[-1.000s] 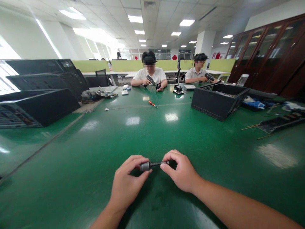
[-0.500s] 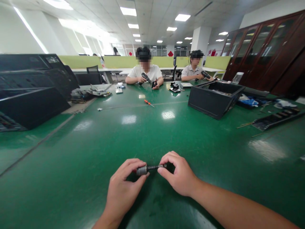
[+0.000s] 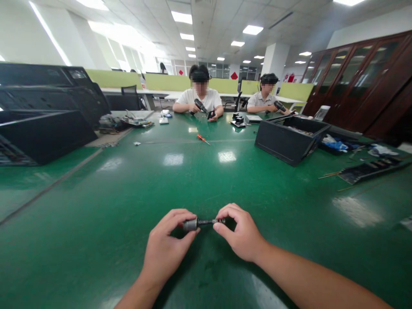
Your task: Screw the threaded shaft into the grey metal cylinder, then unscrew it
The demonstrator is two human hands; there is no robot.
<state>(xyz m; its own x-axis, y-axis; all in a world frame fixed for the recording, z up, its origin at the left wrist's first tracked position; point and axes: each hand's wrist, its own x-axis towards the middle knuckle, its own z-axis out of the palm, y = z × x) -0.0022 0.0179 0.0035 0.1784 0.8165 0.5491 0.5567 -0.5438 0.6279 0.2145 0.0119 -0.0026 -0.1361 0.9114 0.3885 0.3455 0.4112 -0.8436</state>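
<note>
Between my two hands lies a small metal part with a thick grey cylinder (image 3: 190, 224) at its left end and a thin dark shaft (image 3: 205, 222) running right. My left hand (image 3: 170, 242) pinches the cylinder between thumb and fingers. At the other end, my right hand (image 3: 240, 231) has thumb and fingertips closed on the shaft's ridged tip. The part is held roughly level over the green table (image 3: 206, 184). Its exact kind I cannot make out.
An orange-handled screwdriver (image 3: 202, 139) lies farther across the table. A black computer case (image 3: 283, 139) stands to the right, with more dark cases (image 3: 48, 137) to the left. Opposite, one person (image 3: 198, 96) and another person (image 3: 262, 98) each hold a power tool.
The view has shifted slightly. Both hands keep their grip on the metal part, and it sits nearly level now, with slightly more of its ridged tip showing.
</note>
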